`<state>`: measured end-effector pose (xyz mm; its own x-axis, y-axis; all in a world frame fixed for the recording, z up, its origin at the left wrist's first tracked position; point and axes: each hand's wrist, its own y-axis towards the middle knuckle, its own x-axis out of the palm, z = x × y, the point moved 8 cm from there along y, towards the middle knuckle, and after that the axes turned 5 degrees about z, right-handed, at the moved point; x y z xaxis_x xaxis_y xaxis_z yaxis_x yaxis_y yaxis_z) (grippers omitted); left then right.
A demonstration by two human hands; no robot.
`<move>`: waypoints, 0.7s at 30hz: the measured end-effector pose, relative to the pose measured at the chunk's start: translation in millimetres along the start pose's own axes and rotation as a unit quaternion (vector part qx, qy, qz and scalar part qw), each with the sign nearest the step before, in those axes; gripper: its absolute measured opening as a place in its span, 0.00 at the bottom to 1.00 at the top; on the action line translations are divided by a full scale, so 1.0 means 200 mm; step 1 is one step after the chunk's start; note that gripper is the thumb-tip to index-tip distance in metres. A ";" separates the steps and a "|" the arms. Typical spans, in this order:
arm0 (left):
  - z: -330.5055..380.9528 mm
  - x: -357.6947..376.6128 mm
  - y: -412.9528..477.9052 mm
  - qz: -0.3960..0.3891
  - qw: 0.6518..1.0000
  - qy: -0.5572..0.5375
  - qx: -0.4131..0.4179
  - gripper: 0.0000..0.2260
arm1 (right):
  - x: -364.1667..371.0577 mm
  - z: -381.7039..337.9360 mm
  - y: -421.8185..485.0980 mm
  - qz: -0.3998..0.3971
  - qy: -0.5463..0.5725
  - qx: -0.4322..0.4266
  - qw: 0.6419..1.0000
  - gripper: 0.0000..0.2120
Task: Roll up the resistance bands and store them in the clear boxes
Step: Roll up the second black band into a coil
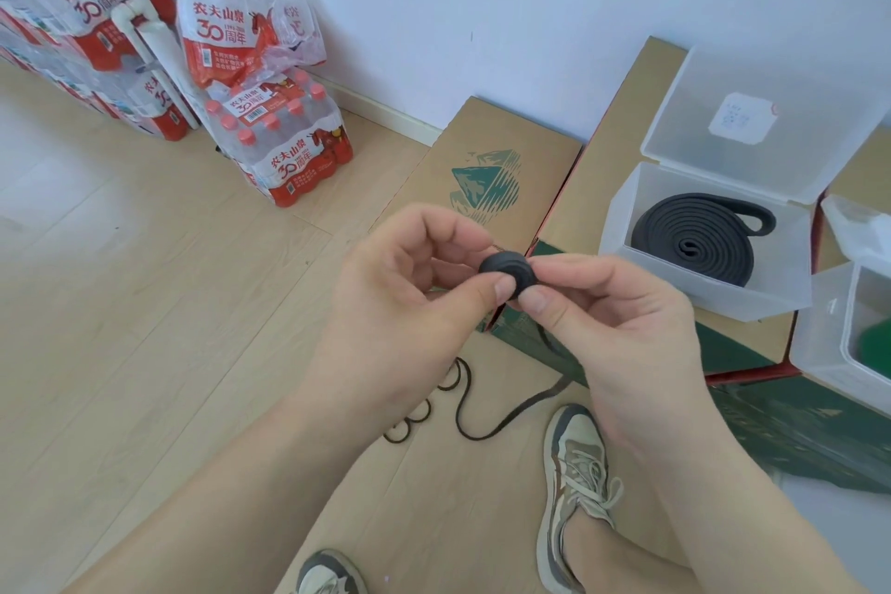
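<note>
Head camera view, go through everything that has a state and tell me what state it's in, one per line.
thin black band: start rolled into a small coil, tail trailing to the floor
left hand: pinching the coil
right hand: pinching the coil
wide black band: fully coiled, inside a box
clear box: lid open
second clear box: open, something green inside

A small, tight black roll of resistance band (508,277) is held above the floor, its unrolled tail (487,424) trailing down in loose curves onto the wooden boards. A wider black band (694,232) is seen coiled flat inside an open clear box (622,217), whose lid (766,125) is tipped up behind. A second clear box (829,342) is set just beside it
</note>
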<state>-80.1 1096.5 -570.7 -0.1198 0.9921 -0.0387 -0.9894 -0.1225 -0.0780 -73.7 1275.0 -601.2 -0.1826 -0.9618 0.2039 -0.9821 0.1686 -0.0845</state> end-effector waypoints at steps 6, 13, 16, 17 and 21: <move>0.00 0.01 0.00 -0.029 0.995 0.087 0.029 0.15 | 0.02 -0.03 -0.02 -0.022 -0.081 -0.077 0.994 0.12; 0.08 0.05 -0.04 -0.025 0.942 0.272 0.194 0.15 | 0.08 -0.07 -0.05 -0.076 -0.255 -0.188 0.945 0.10; 0.01 0.00 -0.01 -0.006 0.992 0.120 0.040 0.15 | -0.01 -0.02 -0.01 0.001 -0.093 -0.043 0.995 0.10; 0.00 -0.01 0.00 -0.005 0.997 0.075 0.017 0.15 | -0.01 -0.02 0.00 0.010 -0.066 -0.028 0.997 0.10; 0.01 0.01 0.00 -0.022 1.000 -0.016 -0.014 0.14 | 0.01 -0.02 -0.01 -0.001 -0.010 -0.012 1.000 0.13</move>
<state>-80.7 1098.8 -569.6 -0.0785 0.9969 -0.0030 -0.9912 -0.0784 -0.1066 -72.0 1272.7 -597.4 -0.1796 -0.9664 0.1841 -0.9833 0.1711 -0.0614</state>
